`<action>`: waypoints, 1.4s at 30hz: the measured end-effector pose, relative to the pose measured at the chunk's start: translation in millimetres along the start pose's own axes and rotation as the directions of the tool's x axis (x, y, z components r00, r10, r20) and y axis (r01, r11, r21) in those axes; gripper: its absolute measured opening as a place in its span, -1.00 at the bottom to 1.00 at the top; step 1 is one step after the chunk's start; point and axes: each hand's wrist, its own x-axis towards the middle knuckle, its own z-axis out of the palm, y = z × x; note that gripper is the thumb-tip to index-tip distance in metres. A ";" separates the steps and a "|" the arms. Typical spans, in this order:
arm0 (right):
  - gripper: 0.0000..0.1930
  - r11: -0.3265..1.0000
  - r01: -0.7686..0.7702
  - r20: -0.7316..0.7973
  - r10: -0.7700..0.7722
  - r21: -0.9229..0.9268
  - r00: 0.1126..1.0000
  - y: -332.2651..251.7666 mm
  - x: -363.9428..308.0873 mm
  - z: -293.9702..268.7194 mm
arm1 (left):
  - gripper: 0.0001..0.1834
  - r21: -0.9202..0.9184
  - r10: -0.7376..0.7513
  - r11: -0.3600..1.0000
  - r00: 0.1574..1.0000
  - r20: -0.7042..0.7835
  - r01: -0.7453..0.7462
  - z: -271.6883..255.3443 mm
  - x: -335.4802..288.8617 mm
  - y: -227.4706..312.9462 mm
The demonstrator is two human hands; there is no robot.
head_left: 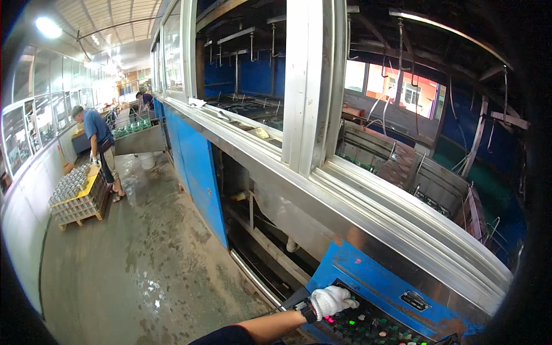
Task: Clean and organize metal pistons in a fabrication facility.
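My left hand [331, 303], in a white knit work glove with a dark band at the wrist, reaches over a control panel [379, 325] at the lower right. Its fingers are bent and bunched together at the panel's upper left part; whatever lies under the fingertips is hidden. Several round buttons, some glowing green or pink, cover the dark panel face. The panel sits in a blue metal housing [368, 267] with chipped paint and a small dark plate. Of my right hand nothing shows.
A metal window frame [305, 86] and ledge [379, 201] run above the panel. Behind them hang hooks over metal tanks. Left, a person [99, 132] stands by a pallet of shiny metal parts [72, 187] on the wet floor [149, 253]; another person is farther back.
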 end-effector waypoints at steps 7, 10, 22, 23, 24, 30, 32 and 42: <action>-0.63 0.997 0.061 -0.015 -0.061 -0.042 0.998 6.5 0.5 1.8 | -0.42 0.042 -0.076 0.996 0.993 0.087 0.072 -4.1 0.5 7.8; -0.63 0.994 0.090 -0.026 -0.092 -0.057 0.995 9.0 3.3 2.1 | -0.44 0.009 -0.097 0.995 0.990 0.103 0.097 -2.2 4.1 6.3; -0.60 0.974 0.195 -0.088 -0.206 -0.117 0.975 11.7 8.2 6.5 | -0.48 0.085 -0.088 0.992 0.996 -0.002 0.088 3.5 0.5 3.4; -0.60 0.971 0.206 -0.100 -0.219 -0.123 0.971 12.5 7.9 8.7 | -0.48 0.107 -0.072 0.992 0.997 -0.012 0.073 3.3 0.4 2.9; -0.60 0.966 0.223 -0.116 -0.238 -0.132 0.964 12.8 8.2 10.6 | -0.48 0.129 -0.057 0.990 0.998 -0.021 0.060 3.1 -0.1 2.4; -0.58 0.864 0.386 -0.365 -0.490 -0.324 0.791 96.5 -24.6 91.5 | -0.45 0.090 -0.011 0.996 0.999 -0.048 0.015 8.5 4.8 12.4; -0.56 0.794 0.265 -0.429 -0.539 -0.548 0.725 106.9 -36.3 111.1 | -0.46 0.115 -0.028 0.993 1.000 -0.004 0.028 10.2 8.8 14.0; -0.59 0.810 0.126 -0.232 -0.308 -0.573 0.923 31.3 -13.6 45.5 | -0.46 0.109 -0.089 0.990 0.996 -0.029 0.092 -2.6 -7.8 16.2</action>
